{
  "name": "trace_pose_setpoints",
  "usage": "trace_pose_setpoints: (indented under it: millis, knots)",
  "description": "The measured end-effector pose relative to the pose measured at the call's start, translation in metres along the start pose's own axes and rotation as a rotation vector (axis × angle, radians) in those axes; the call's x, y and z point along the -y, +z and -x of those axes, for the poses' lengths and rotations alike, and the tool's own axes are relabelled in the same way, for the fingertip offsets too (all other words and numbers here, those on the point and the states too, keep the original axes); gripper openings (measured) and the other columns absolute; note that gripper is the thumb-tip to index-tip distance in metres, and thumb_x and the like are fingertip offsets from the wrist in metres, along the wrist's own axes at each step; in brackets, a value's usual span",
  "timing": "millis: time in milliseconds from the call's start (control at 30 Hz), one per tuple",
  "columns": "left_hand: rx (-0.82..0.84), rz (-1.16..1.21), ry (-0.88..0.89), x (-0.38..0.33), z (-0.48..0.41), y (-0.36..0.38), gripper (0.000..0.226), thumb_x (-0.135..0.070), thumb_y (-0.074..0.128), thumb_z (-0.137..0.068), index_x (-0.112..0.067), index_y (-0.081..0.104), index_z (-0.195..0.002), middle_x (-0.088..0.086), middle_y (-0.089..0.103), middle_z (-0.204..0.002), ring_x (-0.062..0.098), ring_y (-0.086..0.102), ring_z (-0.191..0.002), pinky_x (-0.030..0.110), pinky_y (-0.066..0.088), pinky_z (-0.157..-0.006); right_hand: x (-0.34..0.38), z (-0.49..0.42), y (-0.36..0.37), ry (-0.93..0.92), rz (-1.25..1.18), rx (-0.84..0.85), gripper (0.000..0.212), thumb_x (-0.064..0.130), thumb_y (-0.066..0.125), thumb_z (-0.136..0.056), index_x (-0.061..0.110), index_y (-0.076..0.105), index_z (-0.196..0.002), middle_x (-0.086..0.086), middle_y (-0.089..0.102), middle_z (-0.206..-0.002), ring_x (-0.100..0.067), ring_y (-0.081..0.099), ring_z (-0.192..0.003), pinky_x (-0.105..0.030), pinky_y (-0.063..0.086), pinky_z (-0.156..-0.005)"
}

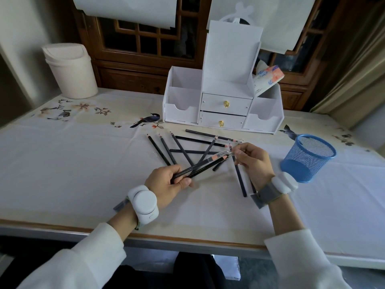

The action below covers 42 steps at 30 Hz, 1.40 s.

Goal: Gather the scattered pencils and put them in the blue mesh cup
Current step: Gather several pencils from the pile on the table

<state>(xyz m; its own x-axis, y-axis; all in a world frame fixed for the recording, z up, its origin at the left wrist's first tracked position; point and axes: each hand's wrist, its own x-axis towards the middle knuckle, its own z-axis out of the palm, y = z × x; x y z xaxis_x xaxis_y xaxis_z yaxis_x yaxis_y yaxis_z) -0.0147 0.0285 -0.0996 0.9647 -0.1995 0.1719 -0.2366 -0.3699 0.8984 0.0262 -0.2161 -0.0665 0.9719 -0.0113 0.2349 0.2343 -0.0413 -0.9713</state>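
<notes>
Several dark pencils [183, 151] lie scattered and crossed on the white tablecloth in front of the organizer. My left hand [168, 181] grips the lower ends of a few pencils [205, 163] that fan up toward the right. My right hand [253, 163] pinches pencils near their tips, and their shafts [239, 180] run down under the palm. The blue mesh cup [307, 157] stands upright to the right of my right hand, with nothing visible inside it.
A white desk organizer [223, 101] with two drawers stands behind the pencils, a tissue pack [267, 78] leaning in its right bin. A white lidded bin [69, 69] is at the back left. The table's front edge [187, 240] runs below my wrists.
</notes>
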Motion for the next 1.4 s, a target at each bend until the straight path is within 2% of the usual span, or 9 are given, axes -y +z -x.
trace_pose_setpoints:
  millis: [333, 633, 733, 833, 933, 1033, 1100, 1333, 1400]
  knots:
    - [-0.002, -0.015, 0.015, -0.002, 0.001, -0.001, 0.04, -0.02, 0.063, -0.08, -0.027, 0.035, -0.053, -0.019, 0.068, -0.061, 0.013, 0.073, -0.087, 0.054, 0.053, -0.084, 0.001, 0.001, 0.0, 0.011, -0.07, 0.018, 0.026, -0.009, 0.05, -0.087, 0.011, 0.063, -0.075, -0.006, 0.056, -0.071, -0.008, 0.051, -0.054, -0.014, 0.045, -0.055]
    - [0.002, 0.035, -0.012, -0.001, 0.0, -0.001, 0.034, -0.029, 0.062, -0.074, -0.028, 0.037, -0.052, -0.013, 0.071, -0.064, 0.017, 0.073, -0.087, 0.056, 0.051, -0.086, 0.003, 0.003, 0.004, 0.061, -0.174, 0.124, 0.024, -0.012, 0.047, -0.086, 0.005, 0.064, -0.079, -0.007, 0.058, -0.074, -0.005, 0.056, -0.057, -0.018, 0.049, -0.058]
    - [0.005, 0.035, -0.006, 0.0, 0.0, -0.001, 0.033, -0.031, 0.061, -0.074, -0.028, 0.036, -0.053, -0.016, 0.07, -0.063, 0.021, 0.073, -0.088, 0.057, 0.051, -0.085, 0.003, 0.003, 0.005, 0.075, -0.18, 0.131, 0.026, -0.008, 0.045, -0.089, 0.006, 0.066, -0.08, -0.007, 0.055, -0.068, -0.008, 0.052, -0.055, -0.02, 0.049, -0.058]
    - [0.002, 0.037, 0.0, 0.0, -0.001, -0.001, 0.033, -0.031, 0.061, -0.074, -0.028, 0.037, -0.053, -0.016, 0.07, -0.064, 0.019, 0.073, -0.088, 0.055, 0.052, -0.085, 0.005, 0.004, 0.006, 0.075, -0.189, 0.116, 0.024, -0.01, 0.046, -0.088, 0.005, 0.064, -0.082, -0.001, 0.063, -0.061, -0.008, 0.057, -0.055, -0.018, 0.052, -0.057]
    - [-0.001, 0.02, 0.01, 0.001, 0.0, -0.001, 0.035, -0.027, 0.063, -0.076, -0.029, 0.037, -0.052, -0.018, 0.069, -0.062, 0.012, 0.073, -0.087, 0.055, 0.052, -0.085, 0.007, 0.006, 0.009, 0.065, -0.154, 0.118, 0.023, -0.012, 0.049, -0.087, 0.006, 0.062, -0.08, 0.001, 0.067, -0.06, -0.007, 0.057, -0.052, -0.017, 0.048, -0.051]
    - [-0.005, -0.033, 0.027, 0.004, -0.002, -0.001, 0.04, -0.021, 0.066, -0.079, -0.03, 0.039, -0.05, -0.02, 0.064, -0.057, 0.01, 0.073, -0.084, 0.053, 0.054, -0.084, 0.008, 0.008, 0.011, 0.065, -0.083, 0.092, 0.024, -0.008, 0.053, -0.087, 0.01, 0.063, -0.074, -0.001, 0.063, -0.056, -0.005, 0.043, -0.043, -0.014, 0.033, -0.041]
    - [-0.007, -0.045, 0.032, 0.006, -0.003, -0.001, 0.044, -0.016, 0.066, -0.081, -0.03, 0.038, -0.05, -0.02, 0.063, -0.056, 0.007, 0.073, -0.083, 0.05, 0.054, -0.084, 0.007, 0.009, 0.011, 0.065, -0.032, 0.073, 0.025, -0.006, 0.054, -0.087, 0.012, 0.063, -0.072, -0.001, 0.06, -0.054, -0.005, 0.039, -0.04, -0.014, 0.029, -0.039]
    - [-0.007, -0.033, -0.005, 0.008, -0.003, 0.0, 0.045, -0.013, 0.068, -0.081, -0.031, 0.04, -0.05, -0.016, 0.055, -0.051, 0.007, 0.072, -0.079, 0.04, 0.051, -0.077, 0.008, 0.01, 0.013, 0.102, 0.253, 0.006, 0.019, 0.009, 0.067, -0.083, 0.023, 0.067, -0.069, 0.007, 0.063, -0.055, -0.001, 0.048, -0.044, -0.012, 0.038, -0.045]
    - [-0.011, -0.027, -0.013, 0.006, -0.002, -0.002, 0.041, -0.017, 0.069, -0.078, -0.031, 0.041, -0.051, -0.013, 0.049, -0.051, 0.02, 0.072, -0.077, 0.039, 0.049, -0.074, 0.009, 0.011, 0.011, 0.121, 0.354, -0.061, 0.012, 0.017, 0.073, -0.078, 0.026, 0.068, -0.071, 0.004, 0.066, -0.063, -0.005, 0.055, -0.055, -0.015, 0.043, -0.053]
